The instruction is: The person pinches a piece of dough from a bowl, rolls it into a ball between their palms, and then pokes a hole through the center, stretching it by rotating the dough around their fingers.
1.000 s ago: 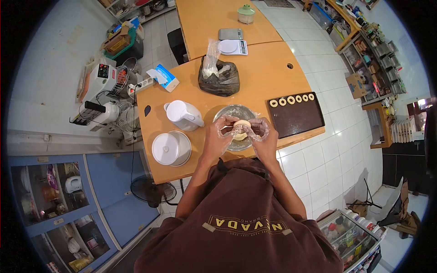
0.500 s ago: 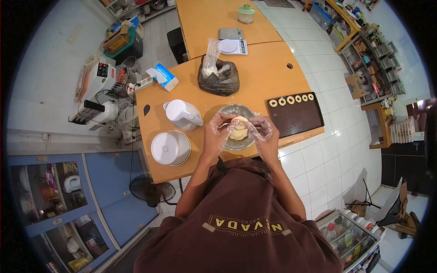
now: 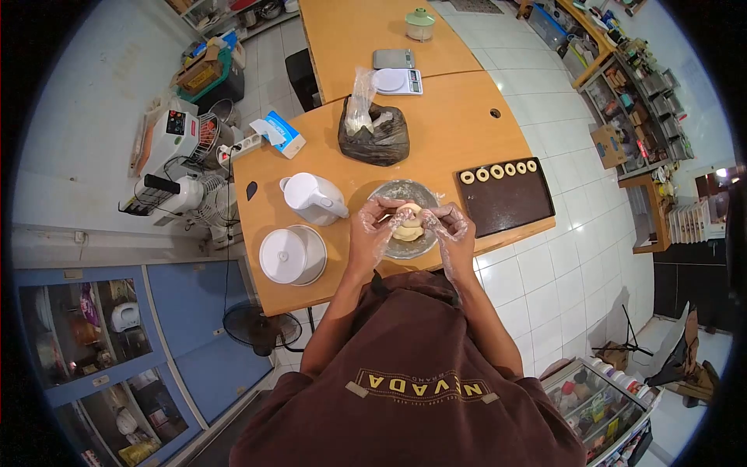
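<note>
A metal bowl (image 3: 424, 194) dusted with flour stands at the table's near edge, with a pale lump of dough (image 3: 407, 233) in it. Over the bowl, my left hand (image 3: 373, 229) and my right hand (image 3: 455, 232), both coated in flour, pinch a small piece of dough (image 3: 409, 208) between their fingertips. Whether this piece is separate from the lump below cannot be told. To the right, a dark baking tray (image 3: 507, 204) carries a row of several dough rings (image 3: 496, 172) along its far edge.
Left of the bowl are a white pitcher (image 3: 310, 194) and a round white lidded container (image 3: 283, 255). Farther back lie a black plastic bag (image 3: 375, 144), a white kitchen scale (image 3: 398, 81), a grey scale (image 3: 394, 59) and a tissue pack (image 3: 282, 134).
My hands have drawn slightly closer together, and the piece of dough at my fingertips has shifted a little in shape. The bowl and tray stay in place.
</note>
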A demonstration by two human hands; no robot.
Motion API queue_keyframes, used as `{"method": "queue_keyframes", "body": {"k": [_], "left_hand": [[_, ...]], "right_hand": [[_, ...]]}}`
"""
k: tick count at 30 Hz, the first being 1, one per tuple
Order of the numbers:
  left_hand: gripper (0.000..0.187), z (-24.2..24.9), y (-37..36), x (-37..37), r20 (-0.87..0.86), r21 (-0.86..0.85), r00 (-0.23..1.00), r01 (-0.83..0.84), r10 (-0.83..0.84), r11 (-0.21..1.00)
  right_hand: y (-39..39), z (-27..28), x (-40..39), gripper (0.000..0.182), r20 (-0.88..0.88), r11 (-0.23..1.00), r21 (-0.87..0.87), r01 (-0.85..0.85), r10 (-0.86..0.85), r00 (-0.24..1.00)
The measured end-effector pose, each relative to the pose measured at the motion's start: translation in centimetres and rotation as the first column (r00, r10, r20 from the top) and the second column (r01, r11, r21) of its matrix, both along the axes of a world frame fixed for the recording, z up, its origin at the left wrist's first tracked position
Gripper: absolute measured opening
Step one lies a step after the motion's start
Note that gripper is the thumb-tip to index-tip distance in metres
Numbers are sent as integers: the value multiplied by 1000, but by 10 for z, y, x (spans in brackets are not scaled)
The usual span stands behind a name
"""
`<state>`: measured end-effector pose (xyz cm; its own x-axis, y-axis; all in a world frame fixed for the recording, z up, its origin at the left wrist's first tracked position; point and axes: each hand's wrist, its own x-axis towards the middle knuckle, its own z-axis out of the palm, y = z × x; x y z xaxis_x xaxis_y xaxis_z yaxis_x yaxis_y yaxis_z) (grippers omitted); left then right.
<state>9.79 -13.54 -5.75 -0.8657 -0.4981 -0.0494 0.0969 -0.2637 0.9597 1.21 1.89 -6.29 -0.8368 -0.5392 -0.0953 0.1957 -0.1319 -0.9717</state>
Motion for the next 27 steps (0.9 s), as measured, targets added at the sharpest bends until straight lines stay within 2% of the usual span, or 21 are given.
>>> {"method": "queue_keyframes", "body": {"k": [2,6,9,15,21,23,27], "left_hand": [[20,4,-1,0,-15,36,1000,-15,16,999],[23,12,-3,-1,-13,7,998,68,-68,998],[26,16,-3,-1,5,-4,995,100,-100,995],[29,16,-1,2,-11,3,995,102,-102,995],[24,10,-1,-1,25,-37,994,108,-107,993],[24,10,0,-1,103,-50,988,118,-112,992],[20,6,0,0,74,-86,994,89,-82,992]], "right_hand": [[0,-1,-2,25,-8,1000,-11,-17,17,1000],[-5,13,0,34,-37,996,-58,-64,62,997],[-5,16,-2,35,-34,993,-49,-108,106,994],[-5,4,0,35,-27,996,-90,-3,0,1000],[-6,10,5,31,-59,998,3,-69,69,996],[-5,7,3,29,-109,998,34,-58,61,992],[-4,3,2,27,-138,999,46,-16,22,990]]}}
